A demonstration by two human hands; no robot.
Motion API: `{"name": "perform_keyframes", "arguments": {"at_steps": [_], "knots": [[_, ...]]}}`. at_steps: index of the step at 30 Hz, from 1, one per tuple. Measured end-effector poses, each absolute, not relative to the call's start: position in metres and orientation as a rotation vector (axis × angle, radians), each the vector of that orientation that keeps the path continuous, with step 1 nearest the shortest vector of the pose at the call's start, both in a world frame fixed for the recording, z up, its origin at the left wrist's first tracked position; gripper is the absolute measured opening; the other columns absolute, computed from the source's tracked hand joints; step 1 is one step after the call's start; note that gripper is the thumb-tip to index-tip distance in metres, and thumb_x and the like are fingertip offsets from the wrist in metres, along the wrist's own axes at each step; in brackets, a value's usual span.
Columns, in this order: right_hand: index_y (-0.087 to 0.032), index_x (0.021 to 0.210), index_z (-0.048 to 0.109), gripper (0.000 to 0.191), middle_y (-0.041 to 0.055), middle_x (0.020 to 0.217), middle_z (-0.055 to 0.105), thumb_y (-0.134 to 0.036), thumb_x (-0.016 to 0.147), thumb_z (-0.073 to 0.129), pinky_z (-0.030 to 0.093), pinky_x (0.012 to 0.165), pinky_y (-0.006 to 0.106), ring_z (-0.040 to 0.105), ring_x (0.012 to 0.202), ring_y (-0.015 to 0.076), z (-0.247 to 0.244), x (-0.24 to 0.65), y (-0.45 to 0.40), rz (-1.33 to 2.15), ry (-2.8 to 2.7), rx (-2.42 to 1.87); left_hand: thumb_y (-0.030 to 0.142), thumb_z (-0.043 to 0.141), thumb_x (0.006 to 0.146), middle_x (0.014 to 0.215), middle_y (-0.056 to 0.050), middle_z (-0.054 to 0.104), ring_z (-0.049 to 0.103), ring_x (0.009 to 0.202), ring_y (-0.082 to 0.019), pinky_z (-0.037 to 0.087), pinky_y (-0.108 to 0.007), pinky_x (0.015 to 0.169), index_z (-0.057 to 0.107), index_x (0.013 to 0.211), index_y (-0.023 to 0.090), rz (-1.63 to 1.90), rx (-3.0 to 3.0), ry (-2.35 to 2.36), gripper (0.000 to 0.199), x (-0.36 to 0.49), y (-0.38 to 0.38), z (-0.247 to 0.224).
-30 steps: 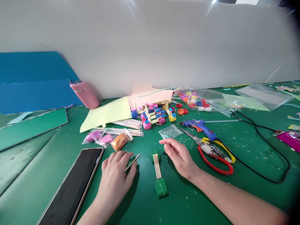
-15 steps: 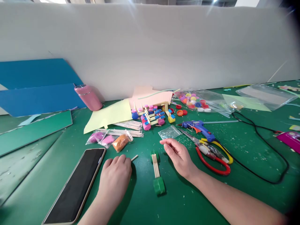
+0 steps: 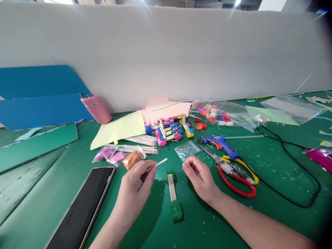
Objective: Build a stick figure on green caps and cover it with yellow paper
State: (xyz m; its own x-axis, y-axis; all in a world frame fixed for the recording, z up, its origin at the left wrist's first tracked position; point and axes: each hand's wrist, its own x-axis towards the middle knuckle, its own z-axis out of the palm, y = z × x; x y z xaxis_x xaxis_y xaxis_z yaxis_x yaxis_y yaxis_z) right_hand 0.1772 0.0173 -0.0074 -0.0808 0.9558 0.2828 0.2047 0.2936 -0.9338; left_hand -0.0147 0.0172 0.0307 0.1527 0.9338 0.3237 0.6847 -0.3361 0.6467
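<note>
A thin wooden stick (image 3: 162, 161) is pinched between the thumb and fingers of my left hand (image 3: 137, 183), raised over the green table. My right hand (image 3: 201, 178) has its fingertips pressed together beside the scissors; whatever may be between them is too small to make out. Between my hands lies a small piece of pale sticks (image 3: 171, 187) with a green lump (image 3: 176, 210) at the near end and a smaller green one (image 3: 171, 174) at the far end. A clear plastic bag (image 3: 187, 150) lies just beyond my right hand.
A phone (image 3: 80, 207) lies at the left. Red-handled scissors (image 3: 236, 183) and a blue glue gun (image 3: 220, 143) with a black cord are at the right. Behind are wrapped clay (image 3: 133, 158), colourful stick pieces (image 3: 168, 129), bagged caps (image 3: 214, 112) and a pink cup (image 3: 96, 109).
My left hand has lifted off the table and turned, bringing the stick up and to the right. My right hand's fingers have closed together.
</note>
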Motion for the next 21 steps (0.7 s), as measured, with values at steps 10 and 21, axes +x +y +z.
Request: {"name": "perform_keyframes", "arguments": {"at_steps": [10,21], "knots": [[-0.019,0.096,0.061,0.017,0.0023,0.081,0.058,-0.029,0.086,0.050,0.044,0.062,0.024,0.054,0.070,0.0129,-0.004,0.174,0.017,0.936,-1.647,-1.054,0.019,0.050,0.084,0.070,0.001,0.055,0.052,0.061,-0.010,0.040,-0.020,0.053,0.062,0.087,0.019,1.015,2.101,1.277,0.013,-0.004,0.016,0.017],[-0.019,0.076,0.057,0.018,-0.0004,0.068,0.053,-0.028,0.088,0.047,0.038,0.055,0.024,0.049,0.061,0.0123,-0.008,0.177,0.018,0.838,-1.647,-1.146,0.033,0.054,0.079,0.070,0.000,0.061,0.050,0.059,-0.011,0.040,-0.020,0.051,0.064,0.083,0.019,0.995,1.690,1.389,0.017,-0.020,0.018,0.008]]}}
